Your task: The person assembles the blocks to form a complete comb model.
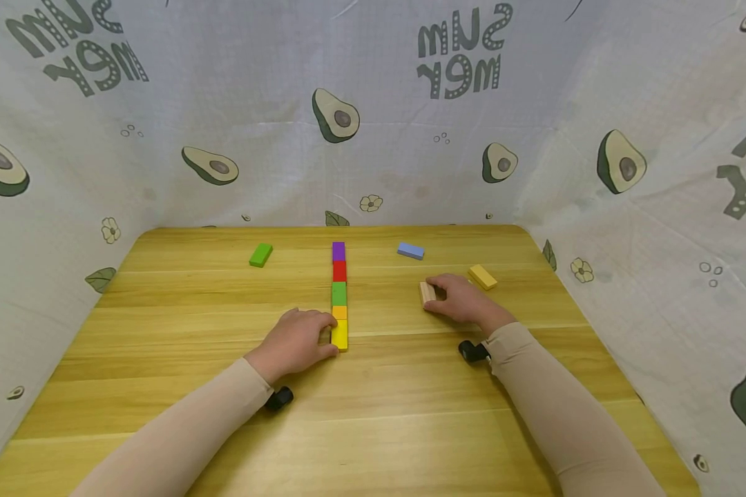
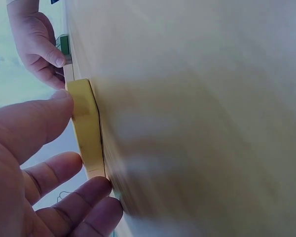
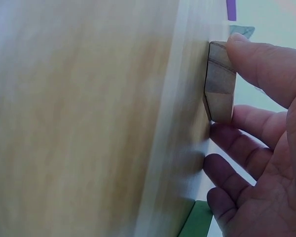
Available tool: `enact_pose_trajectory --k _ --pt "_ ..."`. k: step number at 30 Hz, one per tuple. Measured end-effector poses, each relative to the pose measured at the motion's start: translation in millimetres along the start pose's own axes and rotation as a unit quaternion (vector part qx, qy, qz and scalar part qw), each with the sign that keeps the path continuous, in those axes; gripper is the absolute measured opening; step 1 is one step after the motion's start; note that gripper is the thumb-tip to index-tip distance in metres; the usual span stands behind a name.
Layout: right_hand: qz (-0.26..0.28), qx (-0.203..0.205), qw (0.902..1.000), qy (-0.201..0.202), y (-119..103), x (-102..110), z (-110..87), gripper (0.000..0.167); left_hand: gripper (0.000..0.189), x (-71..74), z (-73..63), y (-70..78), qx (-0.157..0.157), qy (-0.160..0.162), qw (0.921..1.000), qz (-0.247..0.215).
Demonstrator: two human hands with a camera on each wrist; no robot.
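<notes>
My left hand pinches a yellow block, the nearest one in a straight row on the table. In the left wrist view, the thumb touches one end of the yellow block and fingertips the other. Beyond it in the row follow an orange block, a green block, a red block and a purple block. To the right of the row, my right hand pinches a plain wooden block between thumb and index finger; the right wrist view shows the wooden block close up.
A loose green block lies at the far left. Past the right hand are a blue block and a pale yellow block. An avocado-print cloth hangs around the wooden table.
</notes>
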State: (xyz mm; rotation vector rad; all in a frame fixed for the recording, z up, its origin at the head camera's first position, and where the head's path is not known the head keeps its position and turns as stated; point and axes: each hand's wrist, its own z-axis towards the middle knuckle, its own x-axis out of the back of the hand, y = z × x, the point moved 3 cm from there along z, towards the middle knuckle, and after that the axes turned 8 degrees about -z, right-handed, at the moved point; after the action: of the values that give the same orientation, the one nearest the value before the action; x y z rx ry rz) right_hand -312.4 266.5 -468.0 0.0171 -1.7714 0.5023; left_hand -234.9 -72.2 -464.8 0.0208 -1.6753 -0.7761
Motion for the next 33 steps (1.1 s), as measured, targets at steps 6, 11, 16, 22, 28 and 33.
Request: enact_pose_trajectory --k 6,11,16,22,28,33 --pt "0.002 -0.007 1.0 -0.004 0.2 -0.8 1.1 0.069 0.048 0.9 -0.7 -3.4 -0.004 0.002 1.0 0.0" --pt "0.0 -0.01 0.9999 -0.003 1.2 -1.6 2.0 0.07 0.048 -0.1 0.1 -5.9 -0.007 0.002 1.0 -0.001" --pt "0.002 -0.009 1.0 -0.003 2.0 -1.7 2.0 0.07 0.05 -0.1 0.1 -6.6 -0.005 0.002 1.0 -0.002" --pt "0.001 -0.005 1.0 -0.001 1.3 -1.4 1.9 0.07 0.05 0.3 -0.1 -6.8 -0.002 0.001 1.0 0.0" --pt "0.002 -0.005 1.0 -0.001 2.5 -1.7 2.2 0.07 0.05 -0.1 0.2 -7.3 0.001 0.001 1.0 -0.002" --pt "0.004 -0.003 1.0 0.0 2.4 -1.6 1.8 0.069 0.05 0.4 0.5 -7.0 0.005 -0.002 1.0 -0.004"
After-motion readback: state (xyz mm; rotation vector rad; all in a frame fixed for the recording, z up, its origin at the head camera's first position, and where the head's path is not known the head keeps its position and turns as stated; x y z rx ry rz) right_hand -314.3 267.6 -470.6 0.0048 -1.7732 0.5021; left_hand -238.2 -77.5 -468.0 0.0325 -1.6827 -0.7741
